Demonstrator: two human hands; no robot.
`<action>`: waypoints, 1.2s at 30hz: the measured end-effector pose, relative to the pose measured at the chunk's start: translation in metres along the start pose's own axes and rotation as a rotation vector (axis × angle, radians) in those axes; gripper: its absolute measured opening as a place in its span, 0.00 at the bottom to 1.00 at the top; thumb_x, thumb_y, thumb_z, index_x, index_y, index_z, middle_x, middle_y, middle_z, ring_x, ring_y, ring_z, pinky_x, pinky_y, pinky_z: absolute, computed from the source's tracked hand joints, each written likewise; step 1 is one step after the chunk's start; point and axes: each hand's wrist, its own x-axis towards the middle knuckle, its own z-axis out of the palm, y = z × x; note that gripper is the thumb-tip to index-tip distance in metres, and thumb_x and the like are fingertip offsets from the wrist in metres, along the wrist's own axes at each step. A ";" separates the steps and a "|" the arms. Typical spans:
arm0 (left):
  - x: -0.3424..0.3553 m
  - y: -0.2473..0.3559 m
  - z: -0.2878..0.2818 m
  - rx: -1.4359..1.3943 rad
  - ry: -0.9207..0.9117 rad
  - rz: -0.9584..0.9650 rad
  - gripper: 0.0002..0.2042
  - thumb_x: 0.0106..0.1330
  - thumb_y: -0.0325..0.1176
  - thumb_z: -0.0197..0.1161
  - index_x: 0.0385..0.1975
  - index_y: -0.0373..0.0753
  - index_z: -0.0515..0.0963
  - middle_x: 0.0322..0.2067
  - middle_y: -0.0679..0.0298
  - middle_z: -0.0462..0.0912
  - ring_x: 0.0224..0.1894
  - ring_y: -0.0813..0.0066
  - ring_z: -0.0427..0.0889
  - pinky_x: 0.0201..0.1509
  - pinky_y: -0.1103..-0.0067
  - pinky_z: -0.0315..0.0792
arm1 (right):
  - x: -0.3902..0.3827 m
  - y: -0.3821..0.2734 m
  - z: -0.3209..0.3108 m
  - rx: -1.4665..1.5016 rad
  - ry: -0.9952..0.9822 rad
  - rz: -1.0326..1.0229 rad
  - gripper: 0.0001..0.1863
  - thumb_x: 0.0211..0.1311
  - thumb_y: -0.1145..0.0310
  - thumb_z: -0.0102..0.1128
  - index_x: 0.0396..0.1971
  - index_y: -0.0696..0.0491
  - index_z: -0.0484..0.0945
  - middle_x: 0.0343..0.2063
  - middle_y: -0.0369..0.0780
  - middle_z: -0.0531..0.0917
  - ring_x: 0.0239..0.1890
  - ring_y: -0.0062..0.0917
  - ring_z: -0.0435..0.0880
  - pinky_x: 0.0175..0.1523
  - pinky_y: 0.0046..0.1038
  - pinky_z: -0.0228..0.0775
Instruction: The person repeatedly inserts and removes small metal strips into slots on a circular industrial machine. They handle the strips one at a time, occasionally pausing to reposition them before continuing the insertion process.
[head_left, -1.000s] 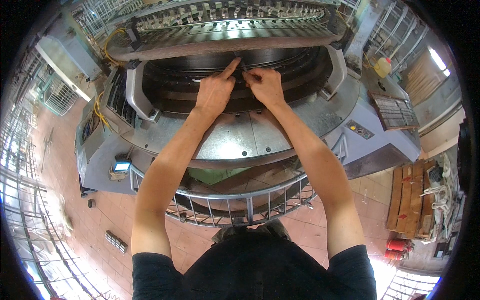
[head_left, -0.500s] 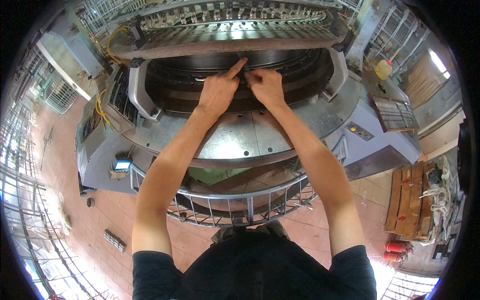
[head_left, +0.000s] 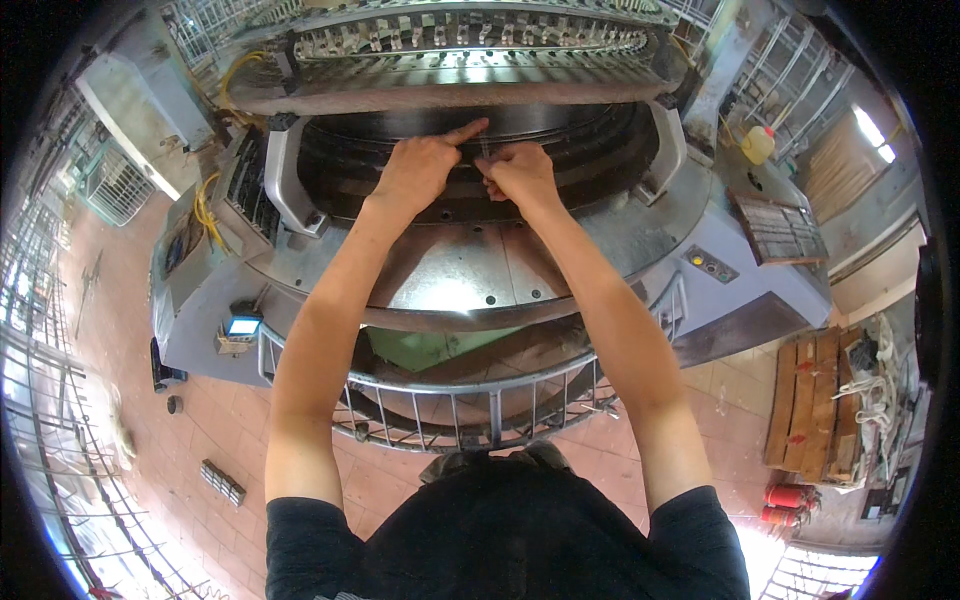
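Both of my hands reach into the gap of a large round knitting machine (head_left: 450, 268), at its dark cylinder (head_left: 400, 122). My left hand (head_left: 418, 172) has its index finger stretched to the right against the cylinder wall, with its other fingers curled and nothing seen in them. Close beside it, my right hand (head_left: 524, 176) is closed in a pinch. A thin, pale, needle-like piece (head_left: 485, 148) stands up at its fingertips; it is too small to name surely. Part of the dark ring below is hidden by the hands.
Metal brackets (head_left: 287, 175) stand on both sides of the gap, with a heavy rim (head_left: 470, 96) above. A curved guard rail (head_left: 495, 400) lies between me and the machine. A button panel (head_left: 710, 264) is at right, a small lit screen (head_left: 243, 326) at left.
Both hands have moved slightly left against the machine. My right hand's pinch has turned and dropped a little, and the thin pale piece now shows at its fingertips. The view has shifted slightly.
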 end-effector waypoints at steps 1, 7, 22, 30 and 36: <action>0.000 -0.001 -0.001 0.000 -0.027 0.008 0.38 0.57 0.19 0.60 0.71 0.54 0.67 0.37 0.54 0.87 0.37 0.53 0.87 0.42 0.62 0.81 | -0.003 0.000 -0.002 0.127 -0.021 0.062 0.13 0.62 0.66 0.68 0.28 0.63 0.85 0.19 0.44 0.85 0.18 0.26 0.85 0.26 0.25 0.80; 0.002 -0.001 -0.002 0.015 -0.075 -0.016 0.38 0.56 0.18 0.60 0.70 0.55 0.68 0.37 0.53 0.87 0.39 0.53 0.86 0.43 0.62 0.81 | -0.010 -0.004 -0.003 -0.291 -0.021 -0.112 0.09 0.56 0.73 0.73 0.28 0.64 0.85 0.21 0.44 0.86 0.20 0.24 0.86 0.25 0.25 0.81; 0.009 -0.010 -0.004 -0.014 -0.049 0.120 0.27 0.57 0.20 0.59 0.59 0.49 0.80 0.39 0.57 0.87 0.41 0.52 0.86 0.44 0.60 0.80 | -0.019 0.019 0.009 -0.437 0.281 -0.368 0.07 0.53 0.71 0.69 0.27 0.60 0.87 0.22 0.46 0.86 0.24 0.30 0.87 0.35 0.30 0.78; 0.008 0.000 -0.008 0.001 -0.108 0.060 0.16 0.53 0.15 0.61 0.40 0.39 0.87 0.57 0.67 0.82 0.48 0.56 0.85 0.47 0.61 0.80 | -0.014 0.029 0.010 -0.253 0.114 -0.224 0.11 0.51 0.65 0.71 0.28 0.58 0.88 0.31 0.51 0.87 0.39 0.49 0.86 0.49 0.41 0.78; 0.005 -0.006 -0.003 -0.058 -0.119 0.027 0.13 0.54 0.15 0.60 0.35 0.36 0.87 0.63 0.72 0.77 0.49 0.57 0.84 0.48 0.61 0.80 | -0.012 0.030 0.009 -0.203 0.142 -0.319 0.12 0.51 0.64 0.71 0.30 0.58 0.88 0.34 0.53 0.87 0.41 0.47 0.86 0.51 0.39 0.77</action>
